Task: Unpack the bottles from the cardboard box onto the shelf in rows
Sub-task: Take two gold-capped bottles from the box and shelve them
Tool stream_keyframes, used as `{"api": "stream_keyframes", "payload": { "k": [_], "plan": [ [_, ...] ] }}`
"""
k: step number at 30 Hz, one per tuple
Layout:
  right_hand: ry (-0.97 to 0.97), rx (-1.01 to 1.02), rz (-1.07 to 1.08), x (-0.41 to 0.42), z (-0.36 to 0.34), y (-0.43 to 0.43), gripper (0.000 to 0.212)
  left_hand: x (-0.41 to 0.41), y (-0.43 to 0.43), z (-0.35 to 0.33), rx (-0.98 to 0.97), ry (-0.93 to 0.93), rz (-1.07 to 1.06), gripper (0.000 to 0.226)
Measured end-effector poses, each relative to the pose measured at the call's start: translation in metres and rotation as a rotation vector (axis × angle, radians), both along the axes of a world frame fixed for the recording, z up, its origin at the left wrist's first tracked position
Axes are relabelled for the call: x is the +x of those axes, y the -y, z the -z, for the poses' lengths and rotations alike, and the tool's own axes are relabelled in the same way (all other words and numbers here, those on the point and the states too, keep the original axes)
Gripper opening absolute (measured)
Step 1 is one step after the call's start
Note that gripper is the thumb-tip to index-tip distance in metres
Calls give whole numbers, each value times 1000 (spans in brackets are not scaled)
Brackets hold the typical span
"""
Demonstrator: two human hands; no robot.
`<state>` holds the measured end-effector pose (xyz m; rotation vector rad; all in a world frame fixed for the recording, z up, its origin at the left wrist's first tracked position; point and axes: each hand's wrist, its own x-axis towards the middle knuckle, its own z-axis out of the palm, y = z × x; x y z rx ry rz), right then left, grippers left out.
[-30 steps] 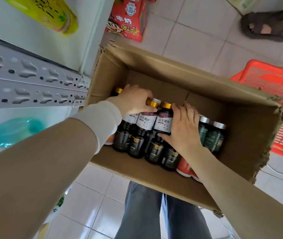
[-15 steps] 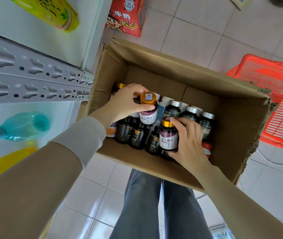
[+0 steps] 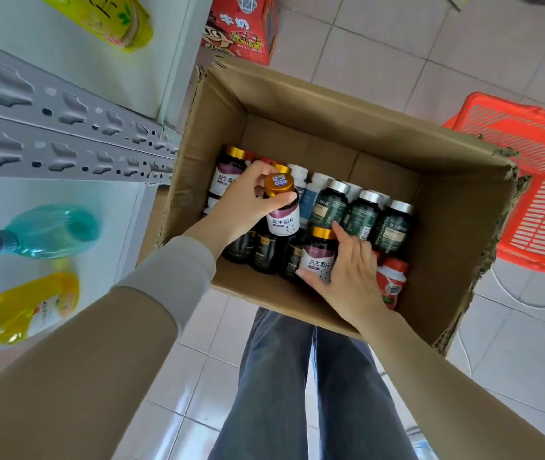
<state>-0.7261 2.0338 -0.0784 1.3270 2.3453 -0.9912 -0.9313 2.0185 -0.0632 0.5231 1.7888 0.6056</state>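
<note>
An open cardboard box (image 3: pixel 337 104) stands on the floor in front of me, with several bottles inside. My left hand (image 3: pixel 244 207) grips a dark bottle with a gold cap and white-purple label (image 3: pixel 282 214), lifted above the others. My right hand (image 3: pixel 350 273) grips a second gold-capped bottle (image 3: pixel 319 257) of the same kind near the box's front wall. Green bottles with silver caps (image 3: pixel 360 214) stand behind it. A red and white bottle (image 3: pixel 392 282) lies to the right of my right hand. The shelf (image 3: pixel 65 134) is to the left.
A grey perforated shelf rail runs along the left; a teal spray bottle (image 3: pixel 45 232) and a yellow one (image 3: pixel 32 307) stand on the shelf below it. A red plastic basket (image 3: pixel 536 180) sits right of the box. A red milk carton (image 3: pixel 241 28) stands behind it.
Both hands have closed on gold-capped bottles and lifted them from the row. The left bottle has risen higher; the right bottle has come toward the box's front wall.
</note>
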Motion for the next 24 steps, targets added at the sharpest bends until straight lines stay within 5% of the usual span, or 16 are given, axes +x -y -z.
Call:
{"api": "stream_keyframes", "payload": {
  "k": [5, 10, 15, 21, 24],
  "plan": [
    [-18, -220, 324, -16, -3, 1, 96, 0, -2, -6, 19, -42, -117, 33],
    [-115, -497, 546, -8, -28, 1, 62, 1, 7, -42, 14, -25, -264, 52],
    [-232, -627, 452, 14, -78, -6, 47, 21, 36, -102, 108, -48, -420, 24],
    [-406, -710, 188, 49, -149, 17, 54, 86, 106, -181, 287, 32, -749, 58],
    [-450, -745, 78, 69, -196, 36, 55, 125, 148, -227, 360, 48, -898, 40]
  ]
}}
